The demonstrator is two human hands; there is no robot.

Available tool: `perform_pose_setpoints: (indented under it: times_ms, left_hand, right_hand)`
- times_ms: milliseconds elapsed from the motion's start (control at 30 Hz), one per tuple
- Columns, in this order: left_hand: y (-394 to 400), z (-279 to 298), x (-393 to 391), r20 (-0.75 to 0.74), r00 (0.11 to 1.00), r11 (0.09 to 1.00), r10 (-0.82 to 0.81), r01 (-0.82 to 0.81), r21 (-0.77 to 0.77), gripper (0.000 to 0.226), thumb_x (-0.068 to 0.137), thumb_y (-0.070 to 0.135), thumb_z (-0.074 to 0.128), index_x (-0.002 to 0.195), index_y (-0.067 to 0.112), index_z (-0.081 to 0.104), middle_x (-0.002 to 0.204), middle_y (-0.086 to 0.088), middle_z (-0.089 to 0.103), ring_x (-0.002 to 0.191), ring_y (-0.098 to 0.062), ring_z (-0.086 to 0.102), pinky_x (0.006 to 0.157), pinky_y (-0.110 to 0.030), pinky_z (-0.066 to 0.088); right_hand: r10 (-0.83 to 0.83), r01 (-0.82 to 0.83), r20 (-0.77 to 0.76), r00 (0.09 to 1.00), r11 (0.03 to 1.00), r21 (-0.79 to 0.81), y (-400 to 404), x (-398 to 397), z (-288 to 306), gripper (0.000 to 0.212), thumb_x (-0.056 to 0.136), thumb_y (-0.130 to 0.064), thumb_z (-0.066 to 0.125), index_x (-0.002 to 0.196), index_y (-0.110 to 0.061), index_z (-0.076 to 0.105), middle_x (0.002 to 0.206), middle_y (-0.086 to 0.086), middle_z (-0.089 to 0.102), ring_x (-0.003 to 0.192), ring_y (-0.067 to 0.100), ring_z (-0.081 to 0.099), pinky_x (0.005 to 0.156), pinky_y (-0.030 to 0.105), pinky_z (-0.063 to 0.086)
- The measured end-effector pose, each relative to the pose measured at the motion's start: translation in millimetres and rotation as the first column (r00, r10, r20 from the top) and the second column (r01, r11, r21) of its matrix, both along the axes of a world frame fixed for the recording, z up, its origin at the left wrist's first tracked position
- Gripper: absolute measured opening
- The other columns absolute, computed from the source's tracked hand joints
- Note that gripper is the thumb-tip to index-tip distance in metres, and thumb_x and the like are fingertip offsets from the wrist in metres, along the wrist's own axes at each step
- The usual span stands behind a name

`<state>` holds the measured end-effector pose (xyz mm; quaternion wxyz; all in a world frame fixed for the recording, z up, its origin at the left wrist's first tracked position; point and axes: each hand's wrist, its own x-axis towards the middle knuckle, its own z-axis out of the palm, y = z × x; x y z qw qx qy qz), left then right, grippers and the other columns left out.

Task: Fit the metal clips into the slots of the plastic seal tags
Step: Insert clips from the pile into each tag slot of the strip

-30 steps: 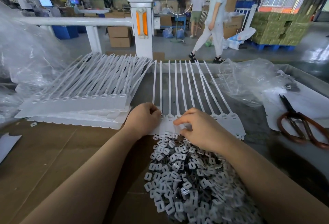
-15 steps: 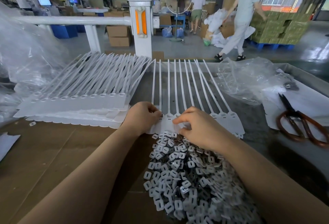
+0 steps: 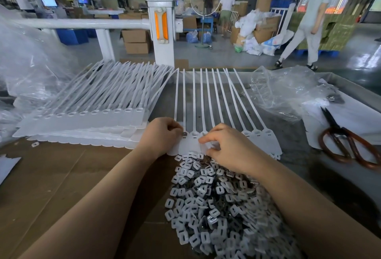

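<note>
A strip of joined white plastic seal tags (image 3: 261,141) lies in front of me, its long tails fanned away toward the rail. My left hand (image 3: 160,137) has curled fingers and pinches a small dark metal clip (image 3: 184,134) at the head slot of a tag near the strip's left end. My right hand (image 3: 226,149) rests on the tag heads with thumb and forefinger pinched together over one head; whether it holds a clip is hidden. A heap of small metal clips (image 3: 208,201) lies just below both hands.
A stack of white seal tag strips (image 3: 82,118) lies to the left on brown cardboard (image 3: 51,180). Clear plastic bags (image 3: 282,91) and brown-handled scissors (image 3: 342,143) are at right. A white rail post (image 3: 162,32) stands behind; people walk beyond.
Both hands stay at the tag heads with only slight finger shifts; the dark clip now shows at my left fingertips. A person in the background has walked to the right.
</note>
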<state>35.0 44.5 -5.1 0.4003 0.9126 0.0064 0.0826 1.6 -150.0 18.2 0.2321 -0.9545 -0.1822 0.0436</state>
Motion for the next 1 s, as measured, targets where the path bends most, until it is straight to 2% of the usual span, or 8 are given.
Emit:
perform_pose_setpoints:
  times_ms: [67,167,267,400,567,867,933,1000]
  left_hand:
    - [1.7,0.1,-1.5,0.036,0.999,0.999,-0.032,0.031,0.018,0.017,0.093,0.016,0.061,0.086,0.029,0.071,0.083,0.017,0.064,0.079,0.001,0.057,0.064,-0.013,0.039]
    - [3.6,-0.1,-5.1,0.147,0.984,0.985,-0.097,0.073,0.159,0.019,0.092,0.014,0.061,0.090,0.027,0.075,0.083,0.023,0.055,0.076,0.001,0.055,0.067,-0.012,0.039]
    - [4.4,-0.4,-8.6,0.250,0.951,0.948,-0.182,0.102,0.303,0.016,0.089,0.014,0.065,0.094,0.023,0.077,0.084,0.014,0.054,0.071,-0.005,0.054,0.068,-0.023,0.046]
    - [6.0,3.0,-12.0,0.261,0.929,0.896,-0.261,0.132,0.424,0.015,0.091,0.023,0.065,0.098,0.026,0.078,0.085,0.009,0.054,0.071,-0.011,0.053,0.068,-0.033,0.052]
    - [6.2,5.0,-14.5,0.268,0.942,0.930,-0.203,0.100,0.354,0.011,0.086,0.021,0.070,0.094,0.025,0.077,0.085,0.008,0.059,0.074,-0.011,0.058,0.068,-0.030,0.051]
    - [6.0,4.0,-15.2,0.248,0.936,0.914,-0.252,0.146,0.378,0.011,0.090,0.021,0.068,0.095,0.024,0.077,0.089,0.004,0.059,0.077,-0.012,0.058,0.074,-0.036,0.054]
    - [5.6,3.3,-15.1,0.245,0.939,0.920,-0.242,0.142,0.365,0.012,0.090,0.021,0.068,0.096,0.024,0.077,0.090,0.004,0.059,0.077,-0.011,0.057,0.075,-0.034,0.053]
    - [5.7,2.2,-14.4,0.248,0.944,0.928,-0.216,0.120,0.353,0.013,0.089,0.022,0.068,0.096,0.026,0.079,0.091,0.007,0.060,0.076,-0.009,0.056,0.070,-0.025,0.050]
  right_hand:
    - [0.000,-0.001,-0.002,1.000,1.000,-0.002,-0.4,0.2,0.2,0.035,0.096,-0.021,0.061,0.130,-0.031,0.064,0.136,-0.005,0.047,0.117,0.015,0.055,0.106,0.035,0.044]
    - [0.005,-0.005,-0.002,1.000,1.000,-0.003,-0.9,0.7,0.6,0.035,0.096,-0.021,0.061,0.130,-0.031,0.063,0.135,-0.006,0.047,0.112,0.013,0.057,0.105,0.033,0.045]
    - [0.010,-0.010,-0.002,1.000,1.000,-0.005,-1.4,1.6,0.3,0.036,0.096,-0.021,0.061,0.130,-0.031,0.063,0.135,-0.005,0.048,0.113,0.014,0.056,0.106,0.034,0.044]
    - [0.017,-0.017,0.010,1.000,1.000,-0.019,-1.7,2.0,-0.6,0.037,0.096,-0.020,0.060,0.131,-0.031,0.062,0.137,-0.006,0.047,0.114,0.013,0.055,0.106,0.030,0.042]
    - [0.019,-0.019,0.007,1.000,1.000,-0.024,-1.6,1.7,-0.2,0.037,0.096,-0.021,0.060,0.132,-0.032,0.062,0.140,-0.005,0.046,0.117,0.013,0.055,0.107,0.032,0.043]
    - [0.016,-0.016,0.011,1.000,1.000,-0.016,-2.0,1.3,-0.5,0.038,0.096,-0.020,0.061,0.131,-0.032,0.062,0.139,-0.006,0.046,0.115,0.013,0.056,0.105,0.031,0.044]
    - [0.016,-0.016,0.013,1.000,1.000,-0.016,-2.3,1.7,-1.0,0.038,0.096,-0.020,0.061,0.131,-0.032,0.062,0.139,-0.006,0.046,0.113,0.013,0.057,0.104,0.030,0.044]
    - [0.019,-0.019,0.011,1.000,1.000,-0.008,-2.8,1.8,-1.5,0.038,0.096,-0.020,0.062,0.131,-0.032,0.062,0.139,-0.006,0.046,0.113,0.012,0.057,0.104,0.029,0.044]
